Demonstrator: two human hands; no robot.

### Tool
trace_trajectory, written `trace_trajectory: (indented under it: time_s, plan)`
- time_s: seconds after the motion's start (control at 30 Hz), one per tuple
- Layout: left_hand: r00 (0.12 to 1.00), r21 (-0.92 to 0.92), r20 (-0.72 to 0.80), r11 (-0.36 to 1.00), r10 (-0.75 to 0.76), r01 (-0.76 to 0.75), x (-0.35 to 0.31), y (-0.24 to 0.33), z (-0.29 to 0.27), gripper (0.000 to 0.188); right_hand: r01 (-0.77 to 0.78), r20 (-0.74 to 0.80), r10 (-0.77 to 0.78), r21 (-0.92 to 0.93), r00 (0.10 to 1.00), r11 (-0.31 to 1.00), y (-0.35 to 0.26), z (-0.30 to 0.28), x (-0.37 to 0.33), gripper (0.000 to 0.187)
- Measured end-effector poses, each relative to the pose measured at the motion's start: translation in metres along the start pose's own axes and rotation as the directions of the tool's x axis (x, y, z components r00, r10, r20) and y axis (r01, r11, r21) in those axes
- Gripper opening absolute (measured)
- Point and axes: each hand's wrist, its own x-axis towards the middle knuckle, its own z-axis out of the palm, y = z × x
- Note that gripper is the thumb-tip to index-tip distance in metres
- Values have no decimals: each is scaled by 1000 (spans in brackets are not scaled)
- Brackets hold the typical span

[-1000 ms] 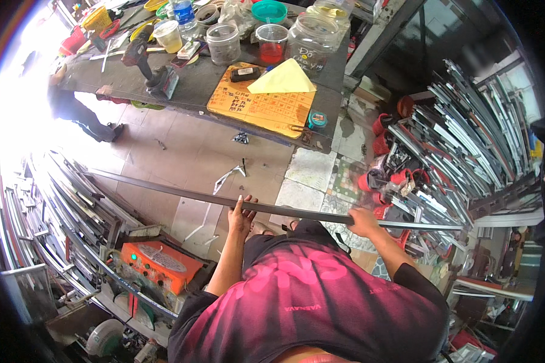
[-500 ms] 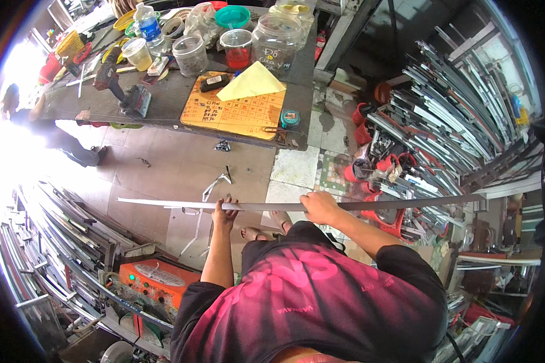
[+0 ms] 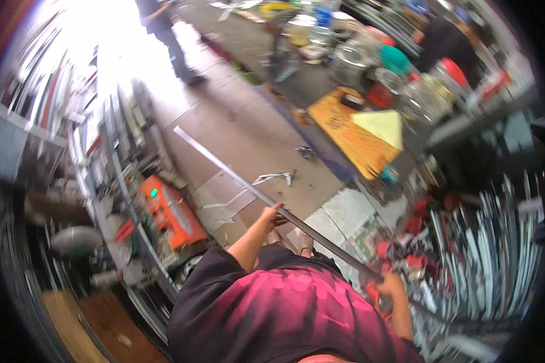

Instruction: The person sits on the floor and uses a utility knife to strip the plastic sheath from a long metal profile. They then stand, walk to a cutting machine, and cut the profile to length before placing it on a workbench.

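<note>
A long, thin grey metal bar (image 3: 330, 243) slants across the view in front of me, from the upper left down to the lower right. Near its middle, my left hand (image 3: 270, 215) is closed around it. My right hand (image 3: 393, 286) grips the same bar further down, towards its right end. That right end fades into the clutter of stacked profiles, so its tip is hard to make out. The bar's pale left end (image 3: 180, 132) hangs over the tiled floor. Motion blurs the picture somewhat.
A workbench (image 3: 303, 75) carries jars, an orange board (image 3: 339, 124) and yellow paper (image 3: 378, 129). Racks of metal profiles (image 3: 481, 260) crowd the right. On the left stands an orange machine (image 3: 171, 212) beside more profiles. Another person (image 3: 166, 39) stands at the upper left. Scraps (image 3: 275, 177) lie on the floor.
My view has turned, and the bar has swung from nearly level to a steep slant. My right hand is farther along it from my left. Both hands still hold it.
</note>
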Motion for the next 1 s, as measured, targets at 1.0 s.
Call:
trace_trajectory:
  time_s: [1.0]
  plan:
    - [925, 155, 13, 913, 380, -378, -134, 43, -16, 74, 134, 107, -161, 223, 981, 966, 15, 86, 86, 49]
